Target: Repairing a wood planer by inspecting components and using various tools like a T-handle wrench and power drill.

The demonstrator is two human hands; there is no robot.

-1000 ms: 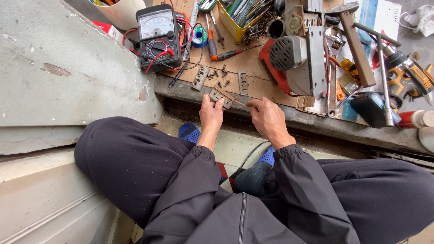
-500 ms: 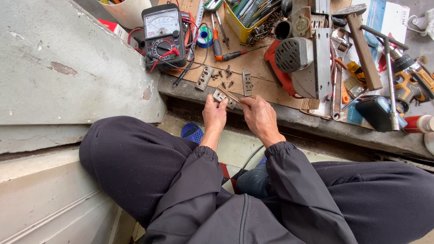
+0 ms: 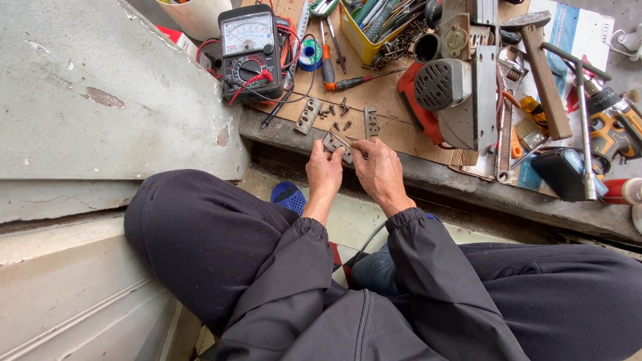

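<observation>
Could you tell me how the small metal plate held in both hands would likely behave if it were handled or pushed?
The metal plate looks flat and rigid, so probably stiff. Being small and thin, it is likely light. Its bare metal may be slippery, and it should slide, not roll.

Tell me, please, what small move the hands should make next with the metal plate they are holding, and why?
Probably the right hand should seat the thin pin into the small metal plate while the left hand steadies it. Both hands pinch the plate at the board's edge, the pin lies across it, and loose screws and two similar plates wait just beyond.
</observation>
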